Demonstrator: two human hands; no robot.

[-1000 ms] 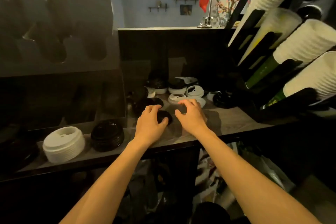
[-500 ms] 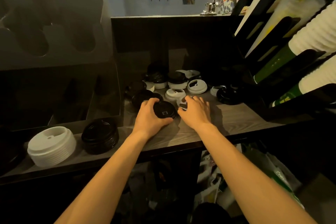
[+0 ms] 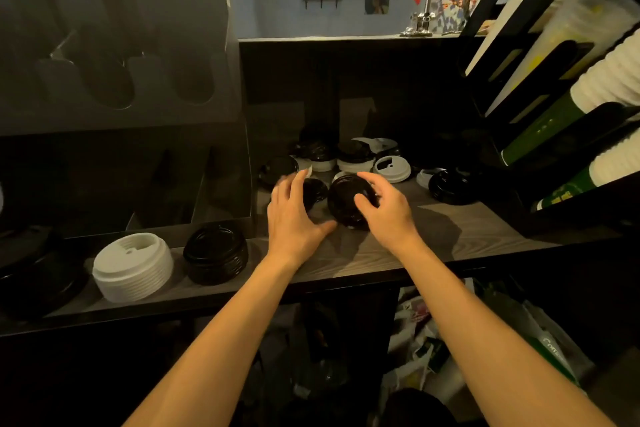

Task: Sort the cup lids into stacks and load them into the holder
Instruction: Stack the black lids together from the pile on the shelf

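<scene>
Pinching tilted black lid (image 3: 348, 201) by its rim with right hand (image 3: 388, 211), left hand (image 3: 294, 215) spread at nine o'clock; probably light, thin, slippery, easily crushed.

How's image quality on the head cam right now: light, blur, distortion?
Head view: dim warm light, so the black lid in the right hand shows little detail; left hand fingertips motion-blurred; hands cast soft shadows on the counter; the white stack reads clearly; wide-angle bend at the edges; under-counter area near black.

Bare counter (image 3: 450, 236) is left at front right; loose lids (image 3: 391, 168) crowd behind, stacks (image 3: 133, 265) left.
</scene>
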